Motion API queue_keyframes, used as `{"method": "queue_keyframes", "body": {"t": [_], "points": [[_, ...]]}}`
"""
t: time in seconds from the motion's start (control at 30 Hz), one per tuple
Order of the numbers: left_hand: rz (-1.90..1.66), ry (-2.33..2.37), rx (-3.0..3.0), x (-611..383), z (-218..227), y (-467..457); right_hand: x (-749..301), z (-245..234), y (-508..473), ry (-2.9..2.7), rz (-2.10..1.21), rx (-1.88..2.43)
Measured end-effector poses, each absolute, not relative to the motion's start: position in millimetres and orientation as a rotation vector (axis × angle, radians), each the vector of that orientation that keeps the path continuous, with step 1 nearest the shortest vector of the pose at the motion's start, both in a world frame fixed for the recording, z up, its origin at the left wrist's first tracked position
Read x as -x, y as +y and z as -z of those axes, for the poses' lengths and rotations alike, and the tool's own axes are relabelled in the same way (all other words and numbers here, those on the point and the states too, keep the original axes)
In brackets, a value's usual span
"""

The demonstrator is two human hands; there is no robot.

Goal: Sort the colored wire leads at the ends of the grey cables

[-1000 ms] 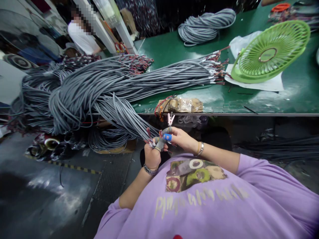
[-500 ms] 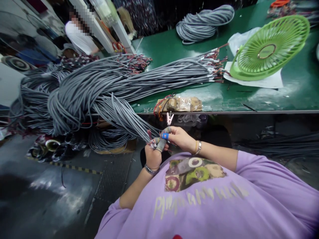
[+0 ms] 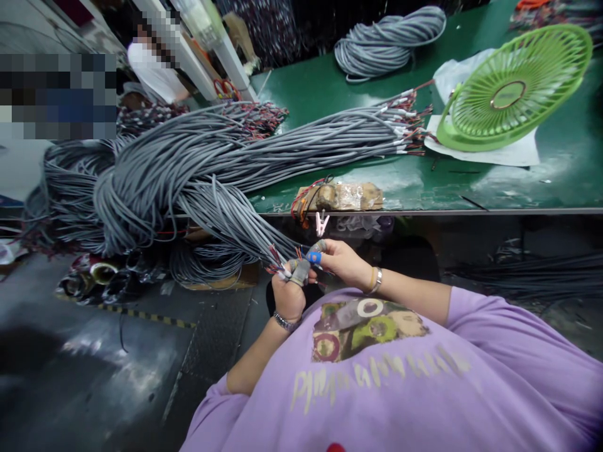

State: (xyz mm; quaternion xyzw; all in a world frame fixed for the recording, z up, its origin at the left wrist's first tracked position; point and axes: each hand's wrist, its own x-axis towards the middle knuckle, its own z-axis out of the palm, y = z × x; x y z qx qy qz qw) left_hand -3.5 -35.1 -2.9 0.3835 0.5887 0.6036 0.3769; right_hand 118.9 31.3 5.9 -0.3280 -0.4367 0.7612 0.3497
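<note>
My left hand [image 3: 288, 295] is closed around the stripped ends of grey cables, and thin coloured wires [image 3: 276, 256] fan out above its fingers. Grey coverings wrap several fingertips. Close beside it, my right hand [image 3: 347, 265] is in a pinch, with a blue band [image 3: 314, 257] around its thumb. Bare copper-coloured wire tips [image 3: 299, 252] show between the two hands. What lies inside the right pinch is too small to make out. The bundle of grey cables [image 3: 240, 220] runs from the left hand up over the table edge.
More grey cables [image 3: 301, 144] lie across the green table [image 3: 414, 188]. A green fan [image 3: 513, 94] stands on paper at the right, with a coiled cable [image 3: 377, 47] behind. A taped block [image 3: 348, 196] and pink clip [image 3: 321, 224] are at the table edge. A person [image 3: 153, 69] is at the far left.
My hands have drawn slightly apart, the left tilting a little leftward. The coloured wires and copper tips are now more spread out and visible above the fingers.
</note>
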Motion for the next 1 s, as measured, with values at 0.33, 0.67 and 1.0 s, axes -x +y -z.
{"method": "queue_keyframes", "body": {"t": [0.33, 0.67, 1.0], "points": [[-1.549, 1.466, -0.947, 3.8, 6.0, -31.1, -122.1, 2.1, 34.5, -1.121, -1.924, 0.889], [-1.531, 1.494, -0.896, 1.6, 5.3, -27.0, -125.7, 3.4, 37.8, -1.11, -1.963, 0.869], [-1.49, 1.468, -0.889, 1.6, 5.1, -24.4, -126.2, 7.8, 41.1, -1.095, -1.971, 0.839]]}}
